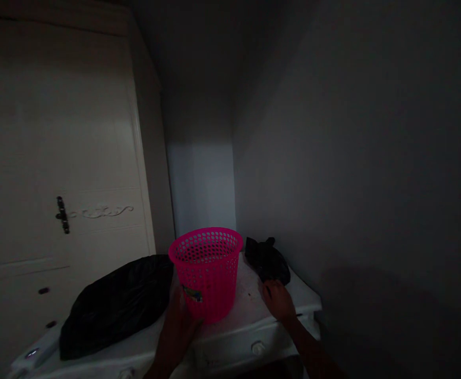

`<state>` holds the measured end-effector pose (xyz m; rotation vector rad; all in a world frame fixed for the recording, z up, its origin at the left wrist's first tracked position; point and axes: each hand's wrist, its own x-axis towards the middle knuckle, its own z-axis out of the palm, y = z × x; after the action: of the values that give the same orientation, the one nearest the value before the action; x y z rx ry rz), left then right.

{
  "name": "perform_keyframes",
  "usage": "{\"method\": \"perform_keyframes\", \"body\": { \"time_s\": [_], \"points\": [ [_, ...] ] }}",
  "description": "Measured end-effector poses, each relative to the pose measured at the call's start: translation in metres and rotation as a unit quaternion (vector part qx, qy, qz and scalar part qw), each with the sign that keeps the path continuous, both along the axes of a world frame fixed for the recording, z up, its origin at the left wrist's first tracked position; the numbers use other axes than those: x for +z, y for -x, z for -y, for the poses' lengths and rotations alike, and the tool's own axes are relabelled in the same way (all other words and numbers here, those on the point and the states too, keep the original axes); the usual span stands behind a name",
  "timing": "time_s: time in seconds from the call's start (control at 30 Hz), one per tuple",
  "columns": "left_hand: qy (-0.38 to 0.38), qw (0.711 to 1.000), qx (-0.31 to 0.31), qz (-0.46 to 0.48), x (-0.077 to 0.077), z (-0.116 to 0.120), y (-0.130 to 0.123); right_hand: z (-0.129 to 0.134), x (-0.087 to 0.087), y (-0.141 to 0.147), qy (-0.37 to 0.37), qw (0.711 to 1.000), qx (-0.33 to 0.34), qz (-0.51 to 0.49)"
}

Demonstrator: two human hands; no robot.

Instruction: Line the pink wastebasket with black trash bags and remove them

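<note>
A bright pink perforated plastic basket stands upright on a white dresser top, a small label on its front left side. My left hand holds its lower left side, the thumb in front and the other fingers along the side. To the right of the basket lies a small crumpled black plastic bag. My right hand is closed at its near edge with curled fingers; darkness hides part of this grip. A larger black plastic bag lies at the left, close to my left hand.
The white dresser has a drawer with a pale knob. A tall white wardrobe with a dark handle rises at the left. On the right is a grey wall. The room is dim.
</note>
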<state>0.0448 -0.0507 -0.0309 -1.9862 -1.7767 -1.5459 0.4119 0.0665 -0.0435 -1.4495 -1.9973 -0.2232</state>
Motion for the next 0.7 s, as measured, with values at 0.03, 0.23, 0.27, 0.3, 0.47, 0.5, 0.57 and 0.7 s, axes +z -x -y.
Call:
{"method": "perform_keyframes", "body": {
  "time_s": [0.03, 0.23, 0.27, 0.3, 0.47, 0.5, 0.57, 0.7],
  "points": [
    [-0.019, 0.999, 0.031, -0.030, -0.001, 0.005, 0.008, 0.000, 0.000, 0.000, -0.008, 1.000, 0.002, -0.001],
    [0.012, 0.959, 0.157, -0.235, 0.044, 0.028, 0.072, 0.002, 0.003, 0.002, -0.028, 1.000, -0.008, 0.005],
    [0.063, 0.946, 0.176, -0.265, 0.052, 0.029, 0.080, 0.003, 0.004, 0.002, -0.029, 1.000, -0.010, 0.007],
    [0.122, 0.930, 0.193, -0.287, 0.057, 0.031, 0.087, 0.003, 0.004, 0.002, -0.032, 0.999, -0.011, 0.009],
    [0.322, 0.862, 0.240, -0.310, 0.052, 0.045, 0.098, -0.001, -0.002, -0.001, -0.056, 0.998, -0.007, 0.013],
    [0.337, 0.859, 0.238, -0.303, 0.050, 0.048, 0.098, -0.003, -0.004, -0.001, -0.061, 0.998, -0.008, 0.015],
    [0.351, 0.866, 0.224, -0.277, 0.048, 0.053, 0.098, -0.004, -0.007, -0.001, -0.070, 0.997, -0.011, 0.023],
    [0.354, 0.898, 0.226, -0.132, 0.057, 0.059, 0.103, -0.005, -0.011, -0.003, -0.067, 0.997, -0.024, 0.024]
  ]
}}
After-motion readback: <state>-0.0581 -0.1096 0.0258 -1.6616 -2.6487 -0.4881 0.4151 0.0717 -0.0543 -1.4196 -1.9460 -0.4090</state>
